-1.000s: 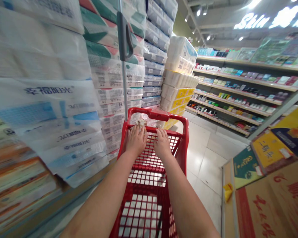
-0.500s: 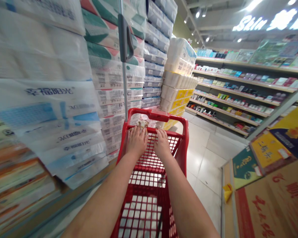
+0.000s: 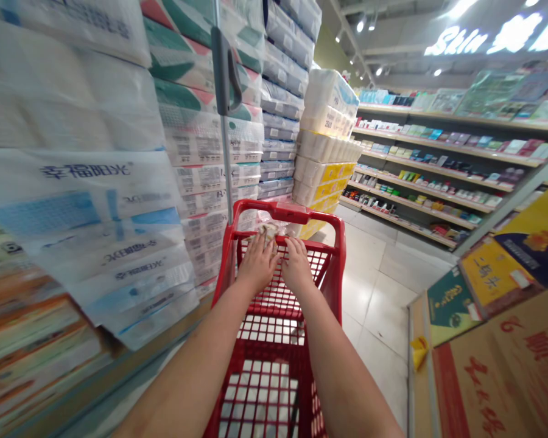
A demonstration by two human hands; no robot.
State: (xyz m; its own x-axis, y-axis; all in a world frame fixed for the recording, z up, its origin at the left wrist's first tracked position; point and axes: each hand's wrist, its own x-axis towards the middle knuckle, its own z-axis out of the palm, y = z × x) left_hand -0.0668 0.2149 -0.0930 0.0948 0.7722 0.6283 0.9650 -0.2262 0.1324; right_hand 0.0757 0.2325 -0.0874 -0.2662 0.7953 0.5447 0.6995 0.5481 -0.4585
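Wrapped packet (image 3: 268, 230) sits at the far end of the red shopping basket (image 3: 274, 340), just under the far rim, dead ahead of both hands. Long axis hard to tell; it looks crumpled and mostly hidden by fingers. Left hand (image 3: 257, 263) is the nearer one, palm down, fingers spread and touching the packet's near edge, not closed around it. Right hand (image 3: 296, 266) lies just beside the left, palm down, fingers loosely flat on the basket's wire end wall, gripping nothing visible. Both forearms run straight out along the basket, near parallel. Basket's grey pull handle (image 3: 226, 67) stands upright behind the packet. Stacked tissue packs (image 3: 95, 182) crowd the left; shelves (image 3: 438, 176) and cartons (image 3: 497, 328) sit right.
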